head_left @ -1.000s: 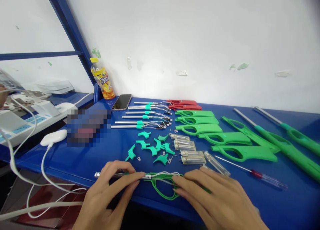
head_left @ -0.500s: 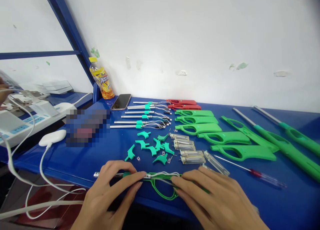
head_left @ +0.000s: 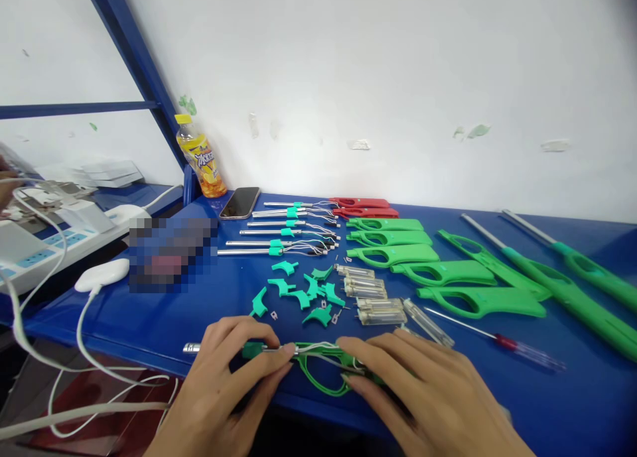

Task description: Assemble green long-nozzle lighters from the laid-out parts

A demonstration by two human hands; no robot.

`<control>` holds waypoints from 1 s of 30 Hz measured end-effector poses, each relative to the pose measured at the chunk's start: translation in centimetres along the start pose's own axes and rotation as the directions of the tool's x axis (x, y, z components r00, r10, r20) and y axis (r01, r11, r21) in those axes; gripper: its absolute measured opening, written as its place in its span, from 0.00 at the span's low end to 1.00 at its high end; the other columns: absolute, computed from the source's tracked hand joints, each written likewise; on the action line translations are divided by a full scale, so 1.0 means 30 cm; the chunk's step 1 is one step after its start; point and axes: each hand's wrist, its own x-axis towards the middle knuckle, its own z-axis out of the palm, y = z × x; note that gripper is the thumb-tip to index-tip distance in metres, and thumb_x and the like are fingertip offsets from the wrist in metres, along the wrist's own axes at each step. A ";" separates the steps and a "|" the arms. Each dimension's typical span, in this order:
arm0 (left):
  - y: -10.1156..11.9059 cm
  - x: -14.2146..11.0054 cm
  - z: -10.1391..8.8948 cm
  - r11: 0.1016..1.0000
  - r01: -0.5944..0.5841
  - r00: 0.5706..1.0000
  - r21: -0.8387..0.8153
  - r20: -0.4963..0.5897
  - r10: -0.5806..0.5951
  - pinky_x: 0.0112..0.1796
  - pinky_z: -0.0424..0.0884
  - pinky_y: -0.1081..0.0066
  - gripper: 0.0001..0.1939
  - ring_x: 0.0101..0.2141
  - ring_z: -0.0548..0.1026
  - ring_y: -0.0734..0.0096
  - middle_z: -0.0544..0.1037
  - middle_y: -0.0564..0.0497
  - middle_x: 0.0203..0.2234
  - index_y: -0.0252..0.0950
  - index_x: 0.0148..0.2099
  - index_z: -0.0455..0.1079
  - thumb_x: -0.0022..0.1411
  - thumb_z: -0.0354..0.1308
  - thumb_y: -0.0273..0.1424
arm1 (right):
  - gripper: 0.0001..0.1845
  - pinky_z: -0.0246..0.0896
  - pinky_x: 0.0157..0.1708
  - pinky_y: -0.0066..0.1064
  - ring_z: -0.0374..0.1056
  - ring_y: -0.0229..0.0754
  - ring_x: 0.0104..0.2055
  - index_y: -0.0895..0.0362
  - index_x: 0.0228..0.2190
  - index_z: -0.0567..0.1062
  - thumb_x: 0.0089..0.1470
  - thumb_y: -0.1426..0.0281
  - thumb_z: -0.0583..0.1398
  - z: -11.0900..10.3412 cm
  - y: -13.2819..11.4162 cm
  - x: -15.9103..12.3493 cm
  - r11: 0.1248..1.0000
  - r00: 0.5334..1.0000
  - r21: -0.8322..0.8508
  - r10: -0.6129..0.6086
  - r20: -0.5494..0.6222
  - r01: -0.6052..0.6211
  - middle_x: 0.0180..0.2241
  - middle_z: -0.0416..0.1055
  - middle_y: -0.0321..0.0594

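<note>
At the table's front edge lies a green lighter handle half [head_left: 326,391] with an open trigger loop. My left hand [head_left: 226,384] is closed on the metal lighter tube [head_left: 191,347], pinching its inner end at the handle's front with thumb and forefinger. White wires [head_left: 318,345] run from there along the handle. My right hand [head_left: 428,394] grips the handle's rear part, fingertips pressing at the wires; its palm hides the rest. Beyond the hands lie several loose teal triggers [head_left: 297,299], small metal clips [head_left: 334,319] and clear fuel tanks [head_left: 382,316].
Several metal tubes with wires [head_left: 271,243], green handle halves [head_left: 488,302] and red handle halves [head_left: 365,213] lie in rows. A screwdriver [head_left: 527,354] and long-tubed lighters [head_left: 562,291] are right. A phone [head_left: 240,203], bottle [head_left: 204,162], power strip [head_left: 64,245] and cables are left.
My left thumb and forefinger have shifted slightly right along the tube's inner end. My right fingertips have moved a little left and up over the wires.
</note>
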 end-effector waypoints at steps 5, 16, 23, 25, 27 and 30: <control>-0.020 0.021 -0.003 1.000 -0.001 1.000 -0.002 -0.020 0.001 0.47 0.69 0.67 0.13 0.47 0.72 0.67 0.76 0.52 0.44 0.44 0.50 0.77 0.76 0.56 0.21 | 0.15 0.74 0.41 0.27 0.82 0.37 0.43 0.46 0.57 0.74 0.77 0.60 0.52 -0.011 0.014 0.003 0.995 0.995 0.047 0.093 -0.036 -0.091 0.45 0.83 0.30; -0.049 0.003 0.001 0.998 0.037 0.999 -0.044 -0.037 -0.039 0.46 0.71 0.68 0.11 0.45 0.73 0.66 0.76 0.52 0.44 0.45 0.50 0.78 0.76 0.58 0.25 | 0.14 0.74 0.43 0.30 0.80 0.41 0.42 0.51 0.53 0.75 0.77 0.66 0.51 -0.024 0.117 -0.023 0.981 0.978 -0.035 0.184 -0.093 -0.188 0.42 0.81 0.36; -0.052 0.006 -0.003 0.998 0.032 0.998 -0.054 -0.060 -0.035 0.45 0.73 0.68 0.12 0.43 0.76 0.67 0.78 0.52 0.43 0.45 0.49 0.79 0.75 0.57 0.24 | 0.16 0.71 0.38 0.42 0.78 0.48 0.35 0.51 0.53 0.75 0.77 0.66 0.49 -0.026 0.132 -0.030 0.943 0.989 -0.311 0.082 -0.121 -0.116 0.35 0.78 0.38; -0.053 0.008 -0.004 0.999 0.027 0.998 -0.041 -0.052 -0.029 0.43 0.73 0.69 0.12 0.43 0.76 0.67 0.79 0.52 0.42 0.45 0.49 0.79 0.75 0.58 0.24 | 0.13 0.71 0.35 0.36 0.80 0.45 0.33 0.50 0.52 0.75 0.77 0.63 0.52 -0.055 0.124 -0.045 0.953 0.974 -0.246 0.133 -0.184 -0.176 0.35 0.81 0.36; -0.054 0.008 -0.001 0.998 0.029 0.998 -0.047 -0.057 -0.032 0.43 0.73 0.69 0.12 0.43 0.76 0.67 0.78 0.52 0.42 0.45 0.49 0.79 0.75 0.58 0.24 | 0.13 0.69 0.27 0.29 0.81 0.39 0.29 0.50 0.51 0.75 0.77 0.61 0.53 -0.085 0.124 -0.061 0.964 0.963 -0.154 0.184 -0.196 -0.216 0.37 0.84 0.34; -0.054 0.007 0.003 0.998 0.034 0.998 -0.060 -0.057 -0.037 0.45 0.73 0.69 0.13 0.45 0.75 0.67 0.78 0.51 0.44 0.45 0.51 0.79 0.75 0.57 0.23 | 0.15 0.65 0.19 0.24 0.79 0.34 0.23 0.52 0.51 0.75 0.78 0.61 0.51 -0.107 0.134 -0.078 0.978 0.975 -0.099 0.170 -0.144 -0.185 0.36 0.85 0.32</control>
